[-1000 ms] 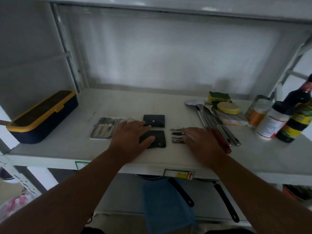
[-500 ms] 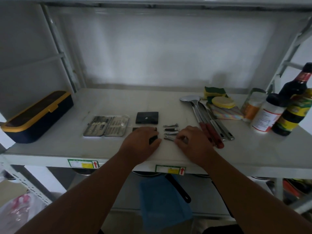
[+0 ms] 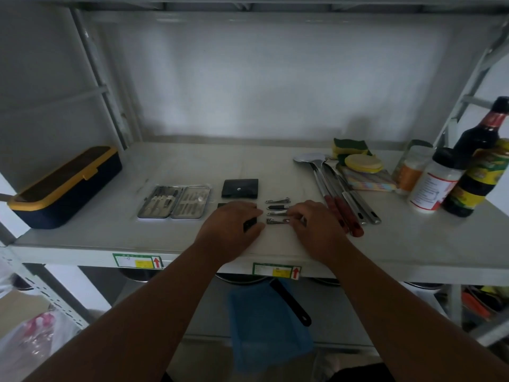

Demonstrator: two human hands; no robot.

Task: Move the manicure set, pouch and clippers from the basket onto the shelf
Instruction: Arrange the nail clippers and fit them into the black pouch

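Clippers (image 3: 277, 211) stacked mid-frame, long axes left-right, just left of right hand (image 3: 316, 227), fingertips pinching the lowest one; left hand (image 3: 231, 230) curled on the dark pouch (image 3: 249, 224)

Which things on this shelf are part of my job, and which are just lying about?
Job items:
- open manicure set
- black pouch, and a second one under the left hand
- four clippers, the nearest touched by the right hand

Lying about:
- navy and yellow box
- ladles
- sponges
- bottles
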